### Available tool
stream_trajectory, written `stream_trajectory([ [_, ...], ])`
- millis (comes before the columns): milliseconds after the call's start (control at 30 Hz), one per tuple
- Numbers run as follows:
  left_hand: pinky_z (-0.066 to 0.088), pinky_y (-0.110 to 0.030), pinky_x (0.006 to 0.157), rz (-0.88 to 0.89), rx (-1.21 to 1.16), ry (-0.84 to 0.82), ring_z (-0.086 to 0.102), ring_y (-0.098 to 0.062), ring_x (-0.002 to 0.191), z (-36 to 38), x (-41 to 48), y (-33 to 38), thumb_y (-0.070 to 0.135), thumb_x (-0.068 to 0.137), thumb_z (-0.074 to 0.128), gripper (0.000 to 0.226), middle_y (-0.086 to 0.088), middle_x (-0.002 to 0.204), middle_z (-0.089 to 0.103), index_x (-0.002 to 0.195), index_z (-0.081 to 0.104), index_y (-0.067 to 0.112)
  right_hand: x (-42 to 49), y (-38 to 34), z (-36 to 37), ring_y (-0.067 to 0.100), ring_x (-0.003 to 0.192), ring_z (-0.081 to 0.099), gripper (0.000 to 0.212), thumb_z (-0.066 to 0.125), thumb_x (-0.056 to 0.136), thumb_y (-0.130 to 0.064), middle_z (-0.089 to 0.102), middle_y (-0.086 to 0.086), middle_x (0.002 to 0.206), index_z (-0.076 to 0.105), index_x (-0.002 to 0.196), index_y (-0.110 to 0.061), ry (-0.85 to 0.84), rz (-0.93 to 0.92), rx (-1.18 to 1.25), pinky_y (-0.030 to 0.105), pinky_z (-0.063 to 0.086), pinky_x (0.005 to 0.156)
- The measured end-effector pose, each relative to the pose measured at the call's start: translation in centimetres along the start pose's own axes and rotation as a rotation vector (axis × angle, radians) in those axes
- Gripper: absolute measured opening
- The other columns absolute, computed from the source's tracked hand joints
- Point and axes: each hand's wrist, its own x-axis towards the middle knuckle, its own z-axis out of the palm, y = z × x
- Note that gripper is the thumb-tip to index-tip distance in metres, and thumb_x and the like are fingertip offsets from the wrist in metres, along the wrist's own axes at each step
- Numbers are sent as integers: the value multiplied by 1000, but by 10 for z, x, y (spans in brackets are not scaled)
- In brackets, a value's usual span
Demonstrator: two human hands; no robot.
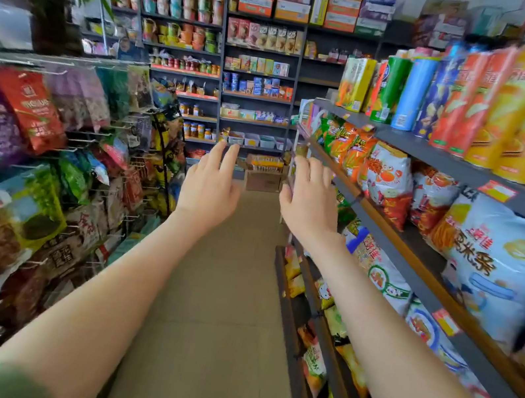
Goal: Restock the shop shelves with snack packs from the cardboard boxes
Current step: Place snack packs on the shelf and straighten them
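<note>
From the head view, our left hand (209,186) and right hand (309,199) stretch forward, fingers spread and holding nothing. The cardboard box (264,174) sits on the floor straight ahead, well apart, slightly nearer our right hand.

Both arms are reaching out down the aisle floor (220,296), the left hand (209,186) and right hand (309,199) hovering side by side, apart. A cardboard box (263,178) is sitting on the floor at the far end, just beyond the fingertips. Snack bags are hanging on the peg rack (51,163) to the left. Chip bags (386,178) are lining the right-hand shelf (467,170), crisp tubes (499,103) standing above them. Back shelves (255,97) are facing us behind the box.
</note>
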Motion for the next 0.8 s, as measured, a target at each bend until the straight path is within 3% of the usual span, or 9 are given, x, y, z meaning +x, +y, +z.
stream_trajectory([
  [300, 48, -50, 89, -7, 93, 138, 50, -43, 121, 105, 144, -143, 11, 87, 58, 59, -23, 144, 42, 142, 39, 0, 168, -10, 166, 28, 126, 39, 47, 45, 98, -20, 44, 12, 138, 36, 142, -6, 4, -22, 70, 35, 33, 103],
  [433, 47, -49, 93, 14, 80, 127, 46, -39, 127, 159, 241, -196, 15, 92, 56, 59, -21, 146, 40, 146, 35, 1, 261, 3, 239, 27, 131, 34, 50, 43, 100, -24, 39, 10, 144, 31, 145, -8, -35, 8, 52, 35, 34, 104],
  [800, 55, -48, 77, 92, 5, 81, 59, -42, 111, 410, 471, -273, 11, 82, 72, 58, -26, 127, 56, 132, 49, -6, 451, 134, 485, 27, 134, 31, 54, 45, 99, -22, 36, 10, 145, 26, 148, -7, -141, 77, -52, 35, 28, 109],
])
